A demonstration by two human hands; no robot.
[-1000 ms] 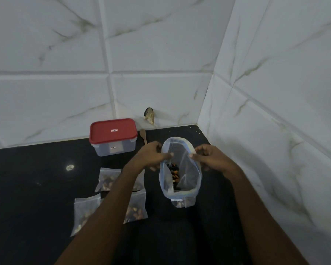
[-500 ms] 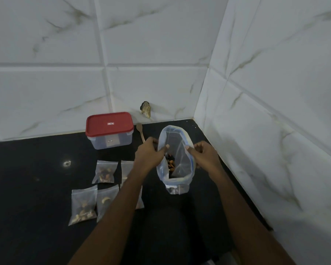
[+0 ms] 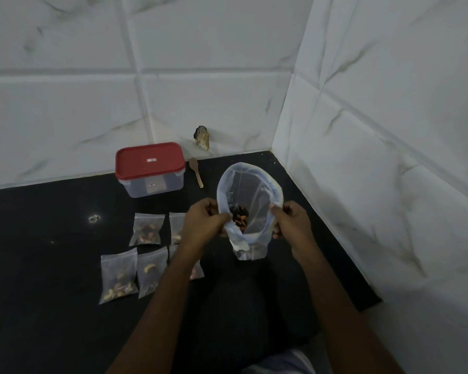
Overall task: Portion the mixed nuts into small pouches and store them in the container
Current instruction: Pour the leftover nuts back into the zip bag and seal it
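Clear plastic, the bag [image 3: 254,233] is upright near the corner of the black counter [image 3: 52,292], with nuts [image 3: 239,218] dim at its bottom. The left hand [image 3: 204,221] and right hand [image 3: 292,221] each pinch its rim with curled fingers, on opposite sides. To its left lie five filled pouches [image 3: 147,229], two half hidden by the left forearm, and beyond them one red-lidded container [image 3: 149,170] and one spoon [image 3: 196,171].

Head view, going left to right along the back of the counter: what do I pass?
From the left: red-lidded container → wooden spoon → nut bag → right hand pinching its rim. The left hand and small pouches overlap these, so they are left out.
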